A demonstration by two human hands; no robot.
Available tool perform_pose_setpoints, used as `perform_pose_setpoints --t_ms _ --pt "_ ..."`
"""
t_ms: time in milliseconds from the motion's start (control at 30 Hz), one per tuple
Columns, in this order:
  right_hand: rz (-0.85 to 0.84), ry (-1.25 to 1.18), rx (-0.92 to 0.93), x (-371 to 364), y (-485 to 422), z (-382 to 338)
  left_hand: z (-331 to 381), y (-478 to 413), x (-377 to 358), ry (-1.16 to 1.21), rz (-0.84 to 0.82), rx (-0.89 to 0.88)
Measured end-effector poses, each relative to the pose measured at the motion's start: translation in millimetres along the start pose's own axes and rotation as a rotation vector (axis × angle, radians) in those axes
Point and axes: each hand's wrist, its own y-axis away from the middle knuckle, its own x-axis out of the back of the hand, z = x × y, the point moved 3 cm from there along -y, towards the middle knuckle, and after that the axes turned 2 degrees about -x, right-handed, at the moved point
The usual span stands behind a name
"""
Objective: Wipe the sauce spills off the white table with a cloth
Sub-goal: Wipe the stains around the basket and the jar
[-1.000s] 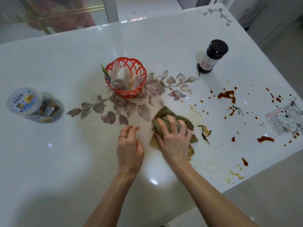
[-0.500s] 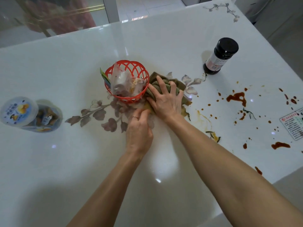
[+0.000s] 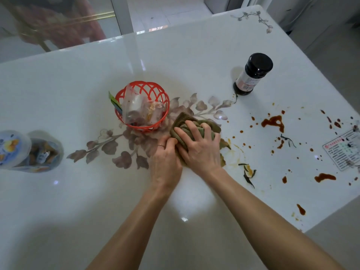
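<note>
White table, mid-wipe. Drawn back from beside the red basket to its 4 o'clock: olive cloth, bunched under gripping right hand; left hand curled at its edge, hold unclear. Untouched at 3 o'clock: sauce spills.

We see the red lattice basket standing just beside the cloth on its far left and blocking that way, the dark sauce bottle upright well apart at far right, the plastic jar lying far left, and bare white table nearer us.
</note>
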Motion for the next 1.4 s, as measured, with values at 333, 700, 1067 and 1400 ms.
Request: perform_pose_setpoints --t_ms 333,700,1067,1400 --pt "-0.135 -0.002 -0.297 5.5 -39.1 18.8 16.2 -27.6 -15.5 -0.081 -0.086 -0.095" --pt "-0.163 0.021 -0.432 6.3 -60.4 51.8 24.4 -33.4 -28.7 -0.162 -0.186 -0.128" --pt "-0.227 -0.001 -0.638 13.2 -75.3 87.0 26.5 -32.1 -34.5 -0.286 -0.256 -0.119" --pt "-0.201 0.013 -0.733 18.6 -53.3 110.9 29.9 -35.5 -29.4 -0.282 -0.293 -0.117"
